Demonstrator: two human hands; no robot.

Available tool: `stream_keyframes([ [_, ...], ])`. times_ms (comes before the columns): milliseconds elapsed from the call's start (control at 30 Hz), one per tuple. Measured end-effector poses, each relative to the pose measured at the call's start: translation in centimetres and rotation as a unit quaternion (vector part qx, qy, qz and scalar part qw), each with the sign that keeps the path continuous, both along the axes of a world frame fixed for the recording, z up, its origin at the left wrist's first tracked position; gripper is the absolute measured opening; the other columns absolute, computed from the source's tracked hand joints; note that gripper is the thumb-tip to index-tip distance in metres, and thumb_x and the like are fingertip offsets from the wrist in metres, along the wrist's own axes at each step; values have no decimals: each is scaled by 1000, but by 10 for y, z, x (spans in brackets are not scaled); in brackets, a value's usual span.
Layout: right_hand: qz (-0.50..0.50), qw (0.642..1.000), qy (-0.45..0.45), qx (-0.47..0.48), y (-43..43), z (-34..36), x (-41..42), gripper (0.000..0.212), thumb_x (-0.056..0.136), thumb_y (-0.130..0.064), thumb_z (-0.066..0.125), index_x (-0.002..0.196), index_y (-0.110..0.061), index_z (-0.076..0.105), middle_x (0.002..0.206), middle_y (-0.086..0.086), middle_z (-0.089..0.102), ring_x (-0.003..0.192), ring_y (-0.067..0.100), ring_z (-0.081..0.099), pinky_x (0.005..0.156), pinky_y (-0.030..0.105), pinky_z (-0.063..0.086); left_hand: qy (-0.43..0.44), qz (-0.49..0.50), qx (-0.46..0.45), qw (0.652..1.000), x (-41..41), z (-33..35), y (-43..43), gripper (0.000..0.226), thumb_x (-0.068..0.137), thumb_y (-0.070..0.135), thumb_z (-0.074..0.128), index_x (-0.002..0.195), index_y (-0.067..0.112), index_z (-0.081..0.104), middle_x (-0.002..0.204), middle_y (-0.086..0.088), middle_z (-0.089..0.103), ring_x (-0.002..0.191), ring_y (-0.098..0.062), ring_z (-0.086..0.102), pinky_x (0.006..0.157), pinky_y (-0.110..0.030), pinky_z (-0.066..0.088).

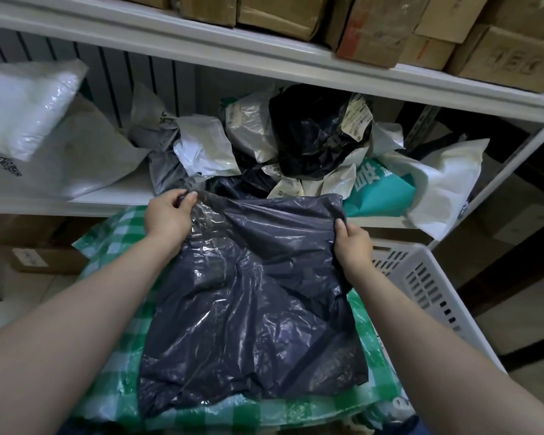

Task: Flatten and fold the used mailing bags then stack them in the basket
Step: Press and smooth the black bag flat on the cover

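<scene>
A dark grey mailing bag [252, 296] lies spread and wrinkled over a green and white checked bag [113, 365] in front of me. My left hand [168, 216] pinches the dark bag's far left corner. My right hand [352, 246] grips its far right edge. A white slatted basket [421, 277] stands to the right, partly hidden under the bags and my right arm. A heap of crumpled mailing bags [296, 142], black, grey, white and teal, sits on the shelf behind.
A white metal shelf [264, 51] above carries several cardboard boxes [374, 26]. Large white bags [29, 114] lie at the shelf's left end. More boxes [44, 259] stand on the floor to the left, under the shelf. A shelf post [490, 180] slants down at right.
</scene>
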State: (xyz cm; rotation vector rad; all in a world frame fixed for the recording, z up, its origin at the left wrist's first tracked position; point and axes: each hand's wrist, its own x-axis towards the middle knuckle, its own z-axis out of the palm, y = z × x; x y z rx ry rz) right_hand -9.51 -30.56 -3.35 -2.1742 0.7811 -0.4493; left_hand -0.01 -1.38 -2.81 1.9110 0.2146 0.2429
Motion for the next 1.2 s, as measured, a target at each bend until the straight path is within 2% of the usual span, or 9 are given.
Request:
stream_keyframes([
  [100,-19,997,-44,62,2,1,2,32,104,-30,41,92,-10,62,99,14,66,94,30,60,83,35,44,5,-53,-71,996,-3,6,1,50,97,34,57,144,20,44,123,-1,58,112,-18,55,97,-32,44],
  [200,-43,976,-59,205,-4,-3,5,41,100,-42,44,103,-7,64,107,14,68,99,32,64,94,43,51,161,-68,9,985,-10,-1,7,93,89,45,66,156,17,8,153,-11,36,137,-30,38,112,-38,33],
  [300,1,916,-7,402,-9,-11,3,56,92,-59,51,114,-9,64,108,17,72,97,36,70,79,46,59,263,-78,116,955,-27,-19,10,104,87,42,70,156,14,-4,155,-17,30,138,-38,35,112,-43,33],
  [467,50,877,34,476,-14,-21,-22,60,94,-58,47,125,-8,61,111,17,71,97,32,71,66,36,59,191,-87,228,951,-49,-37,11,78,93,24,61,154,36,14,135,-17,55,116,-37,55,94,-42,46],
  [700,171,853,141,473,-18,-21,-67,37,96,-31,59,121,-5,62,120,16,68,107,28,67,82,41,57,86,-42,229,969,-70,-41,11,58,85,1,51,131,35,54,118,-14,65,103,-37,60,78,-38,48],
  [800,106,914,85,383,-17,-28,-62,21,96,-15,60,113,-2,62,109,18,69,91,30,68,80,47,59,79,-3,252,965,-72,-39,17,51,86,-2,48,120,35,58,111,-14,65,100,-37,60,73,-38,45],
  [967,-18,990,20,137,-19,-30,-46,44,82,-59,59,75,-15,58,76,7,65,77,30,66,78,47,58,93,60,260,959,-73,-43,26,43,87,-4,46,106,34,57,107,-13,64,93,-36,60,70,-39,46],
  [1067,36,964,48,258,-4,-19,-51,48,92,-56,53,103,-10,59,92,9,67,70,23,63,62,34,54,121,71,250,958,-71,-47,32,36,91,6,50,119,27,55,120,-17,59,107,-39,57,85,-45,48],
  [1200,121,910,142,371,-2,-27,-68,65,92,-44,62,139,-5,41,109,11,64,87,29,68,72,43,59,191,77,294,933,-86,-49,19,47,94,26,56,138,19,42,141,-26,37,129,-42,36,105,-50,32],
])
